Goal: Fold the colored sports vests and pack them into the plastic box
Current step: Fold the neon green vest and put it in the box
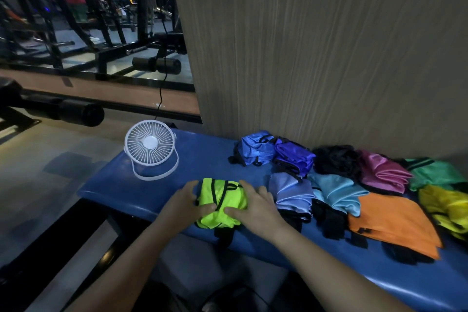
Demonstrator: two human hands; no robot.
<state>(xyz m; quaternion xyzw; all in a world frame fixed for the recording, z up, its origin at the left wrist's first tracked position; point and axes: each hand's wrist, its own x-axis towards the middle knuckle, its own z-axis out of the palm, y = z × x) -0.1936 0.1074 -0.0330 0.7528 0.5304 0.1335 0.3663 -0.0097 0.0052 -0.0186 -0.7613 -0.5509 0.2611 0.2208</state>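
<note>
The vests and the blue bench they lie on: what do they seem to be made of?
The vests, like the lime vest and pink vest, look like thin, glossy synthetic fabric: they shine and crease softly, with black trim. The bench looks like padded vinyl or faux leather, smooth with a dull sheen and rounded edges.

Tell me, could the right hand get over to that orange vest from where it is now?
Probably yes. The right hand rests on the lime vest, and the orange vest lies flat farther right on the same blue bench. Only low folded vests lie between; nothing tall blocks the way.
</note>
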